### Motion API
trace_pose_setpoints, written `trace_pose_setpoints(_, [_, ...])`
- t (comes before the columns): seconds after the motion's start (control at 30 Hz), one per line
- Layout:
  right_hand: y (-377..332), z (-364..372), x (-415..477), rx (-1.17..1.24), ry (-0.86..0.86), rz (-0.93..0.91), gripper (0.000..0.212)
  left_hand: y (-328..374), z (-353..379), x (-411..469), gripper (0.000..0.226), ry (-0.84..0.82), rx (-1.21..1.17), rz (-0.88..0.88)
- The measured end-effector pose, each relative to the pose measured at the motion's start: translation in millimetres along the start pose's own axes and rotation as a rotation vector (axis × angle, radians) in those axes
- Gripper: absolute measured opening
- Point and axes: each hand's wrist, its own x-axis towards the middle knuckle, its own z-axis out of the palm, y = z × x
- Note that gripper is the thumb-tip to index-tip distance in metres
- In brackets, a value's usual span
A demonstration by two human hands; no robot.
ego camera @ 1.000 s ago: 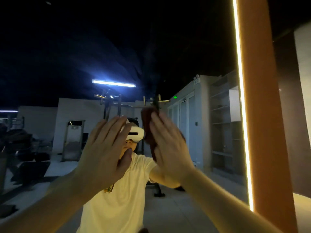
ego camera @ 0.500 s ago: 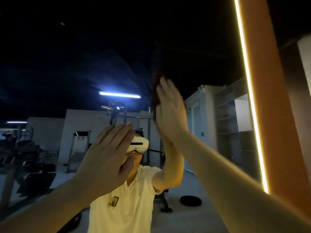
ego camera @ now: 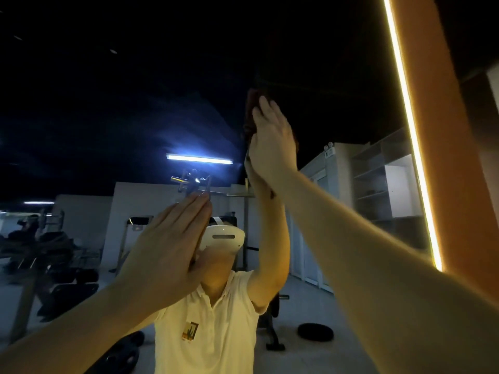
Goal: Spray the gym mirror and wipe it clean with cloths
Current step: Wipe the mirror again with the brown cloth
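Observation:
The gym mirror [ego camera: 108, 109] fills the view and reflects me in a pale shirt. My right hand [ego camera: 272, 141] is raised high, fingers straight, and presses a dark red cloth [ego camera: 249, 103] flat against the glass; only the cloth's top and left edge show past the hand. My left hand [ego camera: 170, 241] is lower and to the left, fingers straight and together, palm flat toward the mirror. Whether a cloth lies under it is hidden. No spray bottle is in view.
A lit yellow strip [ego camera: 410, 130] and an orange frame [ego camera: 453, 147] bound the mirror on the right. The reflection shows gym machines [ego camera: 48, 252], a weight plate [ego camera: 316, 332] on the floor and shelving [ego camera: 386, 179].
My right hand has slid the cloth up the glass from face height to well above head height. My left hand has stayed near the same spot, drifting slightly up.

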Motion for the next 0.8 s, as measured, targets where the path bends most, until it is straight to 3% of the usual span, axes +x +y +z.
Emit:
trace_pose_setpoints(0.1, [-19,16,-95,0.029,0.054,-0.169,0.059,-7,-8,0,0.070,0.045,-0.033,-0.042])
trace_pose_setpoints(0.17, [-18,19,-158,0.015,-0.042,-0.365,0.055,-12,-12,-1,0.066,0.071,-0.073,-0.101])
trace_pose_setpoints(0.27, [-3,15,-151,-0.074,-0.150,-0.613,0.059,-17,-13,-3,0.066,0.044,-0.065,-0.128])
trace_pose_setpoints(0.33, [-2,8,-95,-0.167,-0.148,-0.552,0.069,-19,-12,-4,0.068,0.019,-0.038,-0.113])
trace_pose_setpoints(0.4, [-1,0,-26,-0.177,-0.097,-0.351,0.067,-20,-12,-5,0.071,0.004,-0.013,-0.102])
trace_pose_setpoints(0.47, [-3,-3,19,-0.071,-0.031,-0.126,0.063,-20,-13,-5,0.073,-0.012,-0.012,-0.104])
trace_pose_setpoints(0.53, [-23,9,14,0.020,0.058,-0.017,0.062,-23,-17,-4,0.073,-0.002,-0.036,-0.112])
trace_pose_setpoints(0.6, [-44,27,-37,0.059,0.074,-0.151,0.060,-28,-21,-6,0.072,0.032,-0.032,-0.141])
trace_pose_setpoints(0.7, [-52,38,-120,0.058,-0.041,-0.405,0.058,-41,-22,-10,0.080,0.027,-0.001,-0.258])
trace_pose_setpoints(0.8, [-34,31,-108,-0.055,-0.127,-0.596,0.067,-47,-16,-13,0.093,-0.062,0.012,-0.299])
